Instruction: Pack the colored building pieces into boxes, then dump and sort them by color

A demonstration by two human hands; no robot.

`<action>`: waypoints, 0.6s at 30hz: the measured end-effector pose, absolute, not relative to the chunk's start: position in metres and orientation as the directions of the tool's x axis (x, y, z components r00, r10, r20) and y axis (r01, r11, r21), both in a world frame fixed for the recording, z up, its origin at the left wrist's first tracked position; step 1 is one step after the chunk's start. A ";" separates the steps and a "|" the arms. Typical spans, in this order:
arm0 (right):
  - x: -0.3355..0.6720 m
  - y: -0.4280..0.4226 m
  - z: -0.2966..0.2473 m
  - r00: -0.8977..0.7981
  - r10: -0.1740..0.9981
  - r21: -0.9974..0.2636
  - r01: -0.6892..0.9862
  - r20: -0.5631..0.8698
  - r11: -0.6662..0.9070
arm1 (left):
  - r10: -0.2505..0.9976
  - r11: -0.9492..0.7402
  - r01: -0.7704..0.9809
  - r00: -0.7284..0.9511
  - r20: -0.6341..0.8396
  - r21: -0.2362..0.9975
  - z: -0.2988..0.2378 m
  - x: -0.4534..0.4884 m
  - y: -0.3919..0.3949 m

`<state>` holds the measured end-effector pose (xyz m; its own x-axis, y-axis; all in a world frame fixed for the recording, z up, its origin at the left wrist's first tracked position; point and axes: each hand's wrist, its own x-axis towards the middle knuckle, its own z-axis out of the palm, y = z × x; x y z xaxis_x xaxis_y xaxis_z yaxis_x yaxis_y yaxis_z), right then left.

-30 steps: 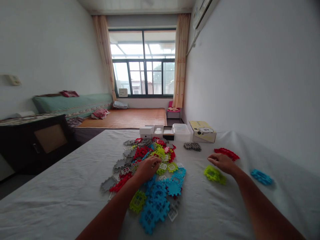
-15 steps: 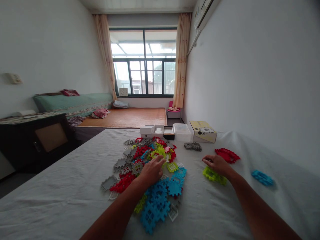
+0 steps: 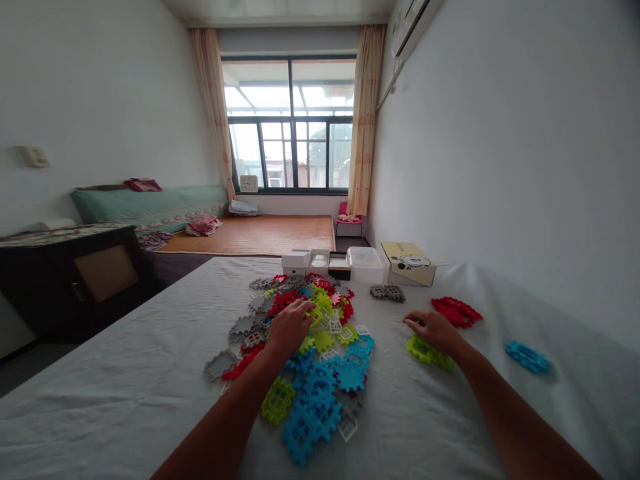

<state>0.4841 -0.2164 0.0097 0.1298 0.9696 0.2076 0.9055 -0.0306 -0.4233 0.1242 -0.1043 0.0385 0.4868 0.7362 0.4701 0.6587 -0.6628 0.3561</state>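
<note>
A heap of toothed plastic building pieces lies in front of me. My left hand (image 3: 290,328) reaches over its middle with fingers extended, their tips at some lime green pieces (image 3: 324,339). I see nothing held in it. Blue pieces (image 3: 316,393) spread along the near side of the heap, grey pieces (image 3: 243,327) on the left. Off to the right, my right hand (image 3: 434,331) hovers with curled fingers close together and nothing visible between them. Just below it sits a lime green stack (image 3: 427,353); a red stack (image 3: 456,312) is behind it.
A blue stack (image 3: 527,357) stands far right, and a grey stack (image 3: 387,293) farther back. Along the far edge are small white boxes (image 3: 295,261), a clear plastic tub (image 3: 366,265) and a yellow box (image 3: 409,263). White cloth (image 3: 165,347) covers the table.
My left hand has shifted left across the heap, uncovering lime green and white pieces. My right hand has stayed nearly in place.
</note>
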 end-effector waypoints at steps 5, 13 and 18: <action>0.467 -0.215 0.016 0.149 0.931 -0.508 0.860 0.334 0.045 | 0.764 -0.607 0.335 0.493 0.415 0.720 0.040 0.139 -0.114; 0.381 -0.231 0.039 -0.172 0.924 -0.681 0.632 0.343 0.370 | 0.673 -0.632 0.168 0.604 0.428 0.756 0.035 0.162 -0.145; 0.365 -0.233 0.041 -0.140 0.906 -0.671 0.629 0.399 0.392 | 0.664 -0.601 0.123 0.627 0.408 0.790 0.035 0.167 -0.152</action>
<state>0.3650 -0.2328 0.0409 -0.1397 0.9062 0.3991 0.6290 0.3925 -0.6710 0.1671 -0.1523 0.0352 0.6270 0.6640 0.4075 0.1232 -0.6010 0.7897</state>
